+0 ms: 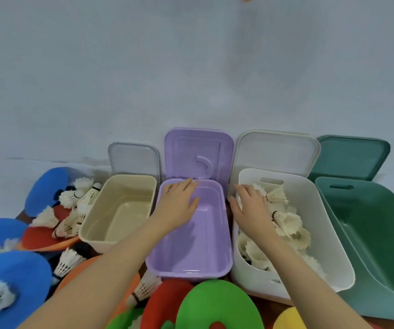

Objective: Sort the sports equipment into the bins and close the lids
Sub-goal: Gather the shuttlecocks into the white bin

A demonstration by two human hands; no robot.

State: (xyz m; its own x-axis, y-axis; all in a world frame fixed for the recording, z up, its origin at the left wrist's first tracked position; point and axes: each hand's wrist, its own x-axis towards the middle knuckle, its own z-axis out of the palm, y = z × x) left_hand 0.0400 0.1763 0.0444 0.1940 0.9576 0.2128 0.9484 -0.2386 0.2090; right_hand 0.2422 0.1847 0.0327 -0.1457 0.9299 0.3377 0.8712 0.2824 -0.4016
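Left hand: my left hand (179, 205) hovers palm down over the far end of the purple bin (191, 236), fingers straight and slightly spread, holding nothing; the fingertips reach the back rim by the hinge.
Right hand: my right hand (250, 210) is palm down over the left part of the white bin (310, 233), fingers relaxed and a little spread; I cannot tell whether anything is under the palm.
Purple lid: the purple lid (198, 153) stands upright just beyond my left fingertips.
White bin load: shuttlecocks in the bin (288, 224) are heaped just right of and beneath my right fingers.
White lid: the white lid (276, 150) stands open beyond my right hand.
Beige bin: the beige bin (120, 210) sits just left of my left hand, its clear lid (134, 157) raised behind it.
Green bin: the green bin (376, 245) lies well right of my right hand, its green lid (350, 157) tilted back.
Loose shuttlecocks: loose shuttlecocks (74, 210) lie far left of my left hand, on blue discs (44, 188) and a red disc (41, 233).
Near edge: a green disc (215, 302), a yellow disc (288, 319) and more shuttlecocks lie between my forearms.
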